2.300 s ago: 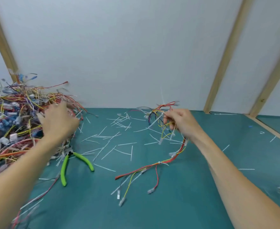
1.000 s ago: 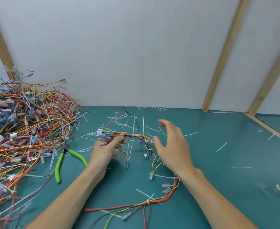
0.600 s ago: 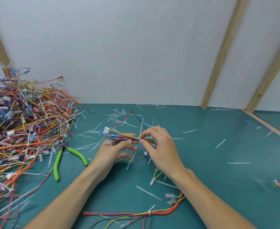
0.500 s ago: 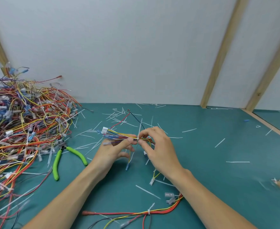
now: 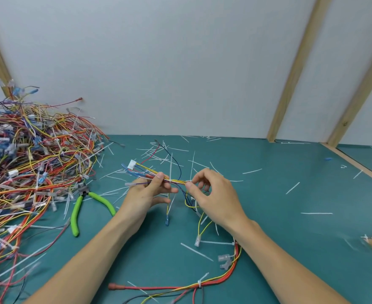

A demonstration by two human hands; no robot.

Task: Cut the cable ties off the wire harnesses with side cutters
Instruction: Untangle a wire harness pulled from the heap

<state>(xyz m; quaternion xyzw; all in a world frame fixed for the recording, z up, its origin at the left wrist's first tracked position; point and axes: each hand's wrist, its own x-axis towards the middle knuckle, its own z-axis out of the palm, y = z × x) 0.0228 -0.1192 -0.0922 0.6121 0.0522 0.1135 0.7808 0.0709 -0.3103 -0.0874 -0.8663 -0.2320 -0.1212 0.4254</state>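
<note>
We hold a small wire harness (image 5: 158, 175) above the middle of the counter (image 5: 290, 216), stretched between both hands. It is a thin bundle of yellow, red and blue wires with a white connector (image 5: 132, 164) at its far left end and a white cable tie (image 5: 170, 172) wrapped round it, its tail standing upright between our two grips. Our left hand (image 5: 146, 195) clamps the bundle between thumb and fingers just left of that tie. Our right hand (image 5: 213, 197) pinches the bundle between thumb and forefinger just right of the tie, the other fingers curled loosely. Loose yellow and blue leads hang from the bundle down to the counter below our hands.

The side cutters (image 5: 86, 207), with bright green handles spread apart, lie flat on the counter to the left of our left hand, untouched, their jaws pointing toward the back edge. Beyond them, a large tangled pile of harnesses (image 5: 27, 163) fills the left side of the counter up to the back wall. Cut white tie pieces (image 5: 197, 252) lie scattered across the green surface. Another harness (image 5: 202, 284) of red, orange and yellow wires lies along the near edge, beneath our right forearm.
</note>
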